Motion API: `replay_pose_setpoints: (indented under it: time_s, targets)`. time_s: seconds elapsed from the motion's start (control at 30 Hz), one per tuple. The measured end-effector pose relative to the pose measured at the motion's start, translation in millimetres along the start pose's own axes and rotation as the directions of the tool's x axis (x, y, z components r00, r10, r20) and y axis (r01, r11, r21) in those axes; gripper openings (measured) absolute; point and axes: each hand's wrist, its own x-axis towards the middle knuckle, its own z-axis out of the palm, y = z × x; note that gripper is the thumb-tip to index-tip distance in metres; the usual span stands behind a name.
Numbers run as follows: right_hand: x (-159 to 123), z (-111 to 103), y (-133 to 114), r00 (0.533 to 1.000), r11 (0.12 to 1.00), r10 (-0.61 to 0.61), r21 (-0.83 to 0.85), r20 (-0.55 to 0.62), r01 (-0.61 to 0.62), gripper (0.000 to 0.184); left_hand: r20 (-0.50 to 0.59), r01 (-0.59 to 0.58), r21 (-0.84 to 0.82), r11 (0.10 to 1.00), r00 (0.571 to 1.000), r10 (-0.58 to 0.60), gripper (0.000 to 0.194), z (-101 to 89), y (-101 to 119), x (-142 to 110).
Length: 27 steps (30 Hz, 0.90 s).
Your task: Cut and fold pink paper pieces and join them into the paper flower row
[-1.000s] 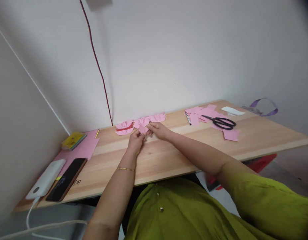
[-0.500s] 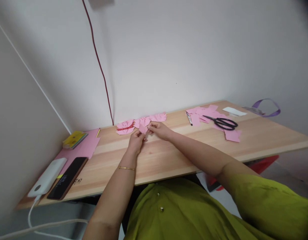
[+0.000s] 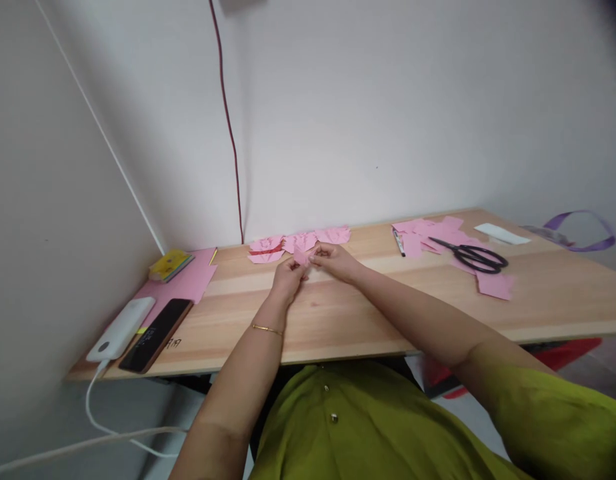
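Observation:
A small piece of pink paper (image 3: 300,255) is held up between my two hands, just over the wooden table. My left hand (image 3: 288,277) pinches it from the left and below. My right hand (image 3: 334,261) has its thumb and fingers closed at the paper's right edge. Part of the paper is hidden by the fingers. Right behind the hands, along the wall, lies a row of crinkled pink paper pieces (image 3: 333,235). A red strip (image 3: 266,251) lies across the leftmost one.
Black-handled scissors (image 3: 481,259) lie on pink paper scraps (image 3: 451,229) at the right, beside a marker (image 3: 399,243) and a white strip (image 3: 501,234). At the left are pink sheets (image 3: 201,283), a yellow pack (image 3: 171,265), a phone (image 3: 157,335) and a cabled white power bank (image 3: 122,329).
The view has turned to the left, so the table and everything on it appears further right. My hands keep the pink paper between them, with only slight finger movement.

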Motion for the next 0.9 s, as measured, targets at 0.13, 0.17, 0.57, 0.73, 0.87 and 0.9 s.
replay_pose_setpoints:
  time_s: [0.13, 0.17, 0.57, 0.73, 0.87, 0.9]
  targets:
    - [0, 2, -1, 1.000, 1.000, 0.002, -0.022, -0.006, -0.002, 0.023, 0.014, 0.004, 0.002, 1.000, 1.000, -0.004, 0.023, -0.6, -3, 0]
    - [-1, 3, -1, 1.000, 1.000, 0.004, -0.024, 0.001, -0.004, 0.023, 0.013, 0.007, -0.002, 1.000, 1.000, -0.006, 0.023, -1.0, -4, 1]
    - [-6, 15, -5, 0.998, 0.999, 0.048, -0.021, -0.038, -0.049, 0.026, 0.006, -0.011, 0.084, 0.996, 1.000, 0.011, 0.017, -4.9, -3, 1]
    - [-6, 16, -6, 0.994, 0.995, 0.099, 0.038, -0.044, -0.098, 0.026, -0.021, -0.017, 0.035, 0.999, 1.000, 0.018, 0.019, -2.6, 1, -1]
    - [-5, 15, -2, 0.998, 0.998, 0.055, 0.046, -0.020, -0.054, 0.022, -0.005, -0.018, -0.012, 1.000, 1.000, 0.018, 0.021, -1.8, 3, -2]
    - [-5, 15, -1, 0.999, 0.998, 0.049, 0.034, -0.016, -0.048, 0.022, 0.000, -0.022, -0.030, 0.999, 1.000, 0.022, 0.021, -1.7, 3, -3]
